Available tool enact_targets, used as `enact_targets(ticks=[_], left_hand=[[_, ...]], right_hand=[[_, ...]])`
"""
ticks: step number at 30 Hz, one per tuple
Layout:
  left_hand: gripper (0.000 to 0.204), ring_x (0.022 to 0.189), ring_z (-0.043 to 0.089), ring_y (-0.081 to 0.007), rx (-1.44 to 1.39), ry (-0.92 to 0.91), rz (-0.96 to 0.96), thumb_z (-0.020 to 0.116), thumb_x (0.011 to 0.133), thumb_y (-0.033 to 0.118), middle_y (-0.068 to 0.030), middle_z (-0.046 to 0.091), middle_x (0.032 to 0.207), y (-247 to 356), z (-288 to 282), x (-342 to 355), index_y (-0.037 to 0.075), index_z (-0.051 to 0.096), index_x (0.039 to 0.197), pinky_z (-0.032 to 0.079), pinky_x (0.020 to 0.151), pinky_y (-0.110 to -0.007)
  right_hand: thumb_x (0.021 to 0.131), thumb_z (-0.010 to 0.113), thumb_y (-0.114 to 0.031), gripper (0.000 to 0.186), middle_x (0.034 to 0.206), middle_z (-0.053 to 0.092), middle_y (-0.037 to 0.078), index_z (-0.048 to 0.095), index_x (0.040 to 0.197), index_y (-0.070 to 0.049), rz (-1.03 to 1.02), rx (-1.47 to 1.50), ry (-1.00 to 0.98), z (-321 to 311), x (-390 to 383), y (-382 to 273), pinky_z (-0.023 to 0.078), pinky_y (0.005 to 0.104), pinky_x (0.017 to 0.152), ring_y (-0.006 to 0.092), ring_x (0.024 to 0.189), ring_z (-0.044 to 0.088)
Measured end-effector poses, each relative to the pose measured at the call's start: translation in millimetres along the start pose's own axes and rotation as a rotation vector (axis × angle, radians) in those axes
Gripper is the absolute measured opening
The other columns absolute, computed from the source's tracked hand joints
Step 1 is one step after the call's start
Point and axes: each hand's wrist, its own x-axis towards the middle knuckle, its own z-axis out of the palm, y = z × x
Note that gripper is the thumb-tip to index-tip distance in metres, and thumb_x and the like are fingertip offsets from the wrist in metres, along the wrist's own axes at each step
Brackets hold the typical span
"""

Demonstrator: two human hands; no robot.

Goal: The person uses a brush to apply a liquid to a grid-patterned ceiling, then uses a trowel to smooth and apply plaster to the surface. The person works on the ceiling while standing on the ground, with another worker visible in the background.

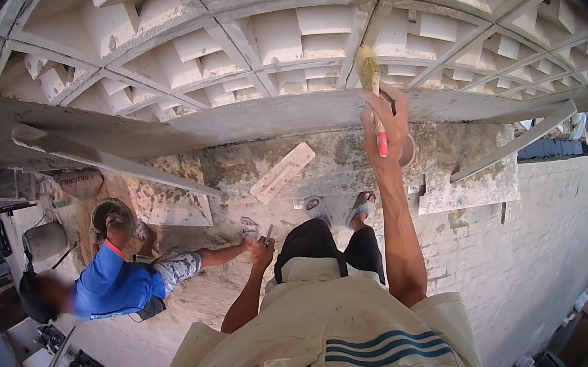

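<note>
My right hand is raised to the patterned pale breeze-block screen, gripping a paintbrush with a red-ended handle. The bristles touch or lie just in front of a joint between blocks. Down by my left hip, my left hand is closed on a thin metal tool, too small to identify exactly. A round brownish object is partly hidden behind my right wrist.
A co-worker in blue bends over a bucket at left. Slanting boards stand either side of me. A loose plank lies near my sandalled feet. A pale block surface extends at right.
</note>
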Motion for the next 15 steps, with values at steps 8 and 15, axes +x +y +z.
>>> enact_targets(ticks=[8, 15], left_hand=[[0.039, 0.075, 0.078, -0.0337, -0.056, 0.048, -0.091, 0.066, 0.101, 0.043, -0.0153, 0.077, 0.078, 17, 7, -16, 0.004, 0.071, 0.100, 0.058, 0.073, -0.049], [0.040, 0.073, 0.077, -0.0333, -0.128, 0.018, -0.057, 0.067, 0.101, 0.041, -0.0161, 0.076, 0.077, 52, 23, -23, 0.001, 0.070, 0.101, 0.058, 0.071, -0.047]], right_hand=[[0.079, 0.077, 0.013, 0.046, 0.133, 0.065, 0.016, 0.079, 0.120, -0.008, -0.038, -0.080, 0.066, -21, 30, -7, 0.058, 0.0420, 0.098, 0.0357, 0.118, 0.068], [0.082, 0.073, 0.004, 0.040, 0.143, 0.066, 0.009, 0.080, 0.118, -0.012, -0.099, -0.275, -0.193, -57, -20, 23, 0.055, 0.0454, 0.107, 0.0379, 0.138, 0.059]])
